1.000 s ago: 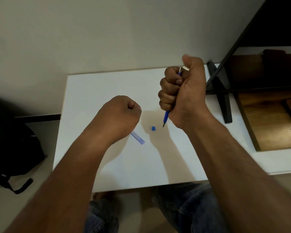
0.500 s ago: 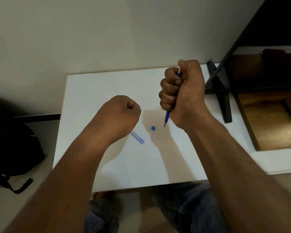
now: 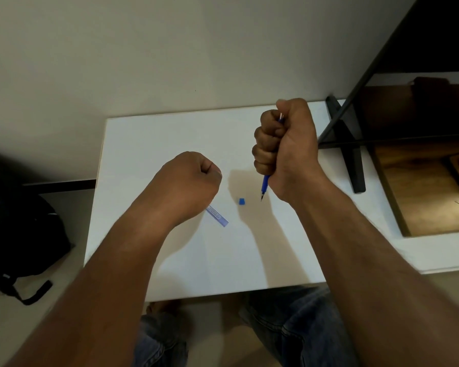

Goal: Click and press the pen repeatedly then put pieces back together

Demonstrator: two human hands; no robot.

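Observation:
My right hand [image 3: 289,152] is a fist around a blue pen insert [image 3: 265,186], held upright above the white table [image 3: 149,144]. The dark tip points down and the top end pokes out by my thumb. My left hand [image 3: 188,184] is also a fist, gripping a clear bluish pen barrel [image 3: 218,216] whose end sticks out below the hand toward the lower right. A tiny blue cap piece [image 3: 241,201] lies on the table between the barrel's end and the insert's tip.
A black monitor stand foot [image 3: 353,157] rests on the table's right, under a dark screen [image 3: 421,107]. A black backpack [image 3: 19,234] sits on the floor to the left. The wall is behind the table, and my jeans-clad knees [image 3: 297,329] are below its front edge.
My right thumb has folded down from sticking up to lying over the top of the insert. Both hands otherwise stay where they were.

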